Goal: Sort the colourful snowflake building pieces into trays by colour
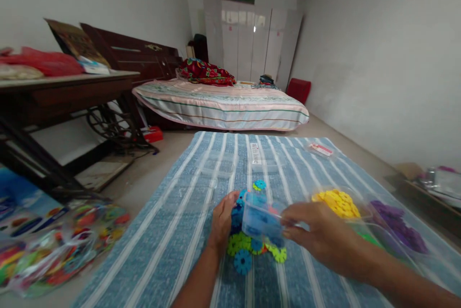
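Head view, left to right. A clear bag [61, 245] of mixed coloured pieces is noted on the floor, off the striped mat [162, 231]. The left hand [222, 221] is curled against blue pieces [236, 214] at the loose heap [252, 249]; whether 1 is pinched cannot be told. A clear tub [260, 219], part filled with blue, is held above the heap, gripped at its end by the right hand [317, 236]. Beyond it, 1 tub of yellow pieces [338, 202] and 1 tub of purple pieces [396, 224] are seen. Judged: 3 colours are largely binned; a small heap of green, blue and orange remains loose, and the bag is untouched.
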### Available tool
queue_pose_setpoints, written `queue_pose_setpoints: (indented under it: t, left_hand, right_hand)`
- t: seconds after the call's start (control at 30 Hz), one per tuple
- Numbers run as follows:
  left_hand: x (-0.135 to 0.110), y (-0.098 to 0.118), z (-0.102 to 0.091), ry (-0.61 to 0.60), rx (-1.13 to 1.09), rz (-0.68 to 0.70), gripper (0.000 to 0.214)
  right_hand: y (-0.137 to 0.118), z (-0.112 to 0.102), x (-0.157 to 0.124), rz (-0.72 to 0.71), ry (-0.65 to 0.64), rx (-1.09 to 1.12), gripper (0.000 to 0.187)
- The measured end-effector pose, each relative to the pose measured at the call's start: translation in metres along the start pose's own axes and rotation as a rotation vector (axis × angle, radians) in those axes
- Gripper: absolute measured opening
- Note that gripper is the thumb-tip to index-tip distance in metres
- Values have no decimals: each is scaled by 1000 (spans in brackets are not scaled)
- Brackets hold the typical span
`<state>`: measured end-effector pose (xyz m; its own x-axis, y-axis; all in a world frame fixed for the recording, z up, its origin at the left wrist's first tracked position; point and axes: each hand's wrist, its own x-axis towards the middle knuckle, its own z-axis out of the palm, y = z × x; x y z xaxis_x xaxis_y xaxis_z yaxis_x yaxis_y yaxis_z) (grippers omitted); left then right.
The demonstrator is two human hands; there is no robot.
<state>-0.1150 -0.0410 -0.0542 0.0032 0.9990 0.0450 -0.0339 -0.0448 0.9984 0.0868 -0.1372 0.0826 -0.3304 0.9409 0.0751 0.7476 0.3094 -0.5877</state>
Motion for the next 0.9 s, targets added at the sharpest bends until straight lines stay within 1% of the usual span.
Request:
queue_pose_setpoints:
  t: [0.07,0.13,0.23,0.3,0.4,0.47,0.53,0.6,0.67,0.73,0.77,0.83,0.87,0.9]
  left_hand:
    - [2,4,-3,-37,-192,-105,54]
    - [3,7,-7,-85,-345,-196,62]
    - [1,11,-13,-163,-557,-335,66]
    - [-2,14,-15,-178,-635,-379,63]
    - [-4,17,-15,-103,-674,-405,58]
    - [-4,18,-14,-45,-665,-412,56]
    - [-2,18,-13,-16,-649,-403,58]
    - [0,16,-12,-6,-614,-386,60]
    - [2,11,-11,-12,-563,-357,60]
    - [4,4,-10,-8,-503,-285,58]
    - [4,1,-9,-4,-458,-234,56]
    - [5,-4,-8,-11,-320,-132,51]
    - [5,-6,-7,-5,-233,-90,48]
    - [5,-7,-6,1,-142,-58,45]
  right_hand:
    - [-5,6,4,36,-82,304,11]
    - [-1,14,12,86,-117,595,13]
    - [18,29,24,153,-74,958,20]
    - [37,41,31,192,-59,1146,22]
    - [65,62,36,226,-47,1374,24]
    - [77,78,37,242,-14,1481,25]
    - [83,89,37,243,31,1557,25]
    - [82,91,36,213,86,1602,26]
    - [80,78,35,157,157,1579,26]
    - [82,51,32,100,291,1463,25]
    - [86,34,31,80,387,1371,24]
    - [99,0,30,81,598,1105,23]
    - [108,-15,31,109,682,931,24]
    - [118,-28,33,159,730,723,24]
